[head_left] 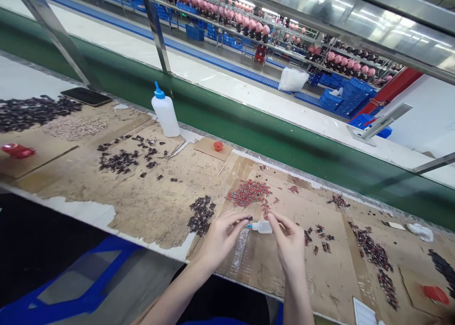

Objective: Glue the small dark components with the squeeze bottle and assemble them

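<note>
The small clear bottle (pixel 263 227) is above the near part of the desk (pixel 83 212), lying almost sideways in the air, its thin blue tip pointing left. The right hand (pixel 289 239) has its back end between thumb and fingers, closed in a light pinch. The left hand (pixel 226 230) is pinched too — thumb and forefinger nearly together on a tiny black part (pixel 250 218), right by the blue tip; whether the two touch, I can't tell from here.

Just beyond the hands lies a heap of red pieces (pixel 249 193), a few trailing down toward the bottle. Beside the left hand sits a pile of black parts (pixel 201 214). Past the right hand, red-and-black pieces (pixel 371 249) lie in loose clusters over the brown cardboard (pixel 327 277) that covers the desk.

Farther back, a little red cup (pixel 218 146) sits on its own square of card, with a thin stick (pixel 225 165) near it. To its left a large white bottle (pixel 166 111) with a blue nozzle stands upright. Farther left there's a dark flat slab (pixel 86 96) near a broad dark heap (pixel 35 111). A green belt (pixel 227 109) runs behind everything — and beyond it, racks of pink round things (pixel 241 20).
</note>
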Demonstrator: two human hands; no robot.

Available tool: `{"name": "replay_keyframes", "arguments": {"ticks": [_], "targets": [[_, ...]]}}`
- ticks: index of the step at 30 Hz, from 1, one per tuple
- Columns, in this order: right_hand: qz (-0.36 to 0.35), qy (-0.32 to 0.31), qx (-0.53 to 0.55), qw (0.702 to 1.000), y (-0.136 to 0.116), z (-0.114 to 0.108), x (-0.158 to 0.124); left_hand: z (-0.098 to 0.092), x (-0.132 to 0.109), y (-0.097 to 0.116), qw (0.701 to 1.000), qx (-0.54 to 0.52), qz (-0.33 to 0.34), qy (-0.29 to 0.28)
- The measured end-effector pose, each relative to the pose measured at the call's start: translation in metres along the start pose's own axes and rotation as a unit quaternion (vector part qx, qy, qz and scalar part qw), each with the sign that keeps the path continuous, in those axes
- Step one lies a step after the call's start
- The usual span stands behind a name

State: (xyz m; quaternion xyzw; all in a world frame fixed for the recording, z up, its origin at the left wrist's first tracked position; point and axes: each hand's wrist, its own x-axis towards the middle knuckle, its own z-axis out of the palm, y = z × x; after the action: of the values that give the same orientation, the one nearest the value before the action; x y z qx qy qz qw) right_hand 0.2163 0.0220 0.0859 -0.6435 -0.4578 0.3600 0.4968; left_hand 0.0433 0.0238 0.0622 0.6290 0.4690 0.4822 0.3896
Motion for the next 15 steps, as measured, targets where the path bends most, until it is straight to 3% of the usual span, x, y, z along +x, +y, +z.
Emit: {"name": "replay_keyframes", "arguments": {"ticks": [4, 15], "targets": [[-0.011, 0.014, 0.047, 0.999, -0.01, 0.018, -0.025, 0.002, 0.0, 0.008, 1.0, -0.01, 0.001, 0.012], [-0.052, -0.025, 0.046, 0.997, -0.008, 0.021, -0.031, -0.002, -0.002, 0.016, 0.998, -0.014, 0.059, -0.012]]}}
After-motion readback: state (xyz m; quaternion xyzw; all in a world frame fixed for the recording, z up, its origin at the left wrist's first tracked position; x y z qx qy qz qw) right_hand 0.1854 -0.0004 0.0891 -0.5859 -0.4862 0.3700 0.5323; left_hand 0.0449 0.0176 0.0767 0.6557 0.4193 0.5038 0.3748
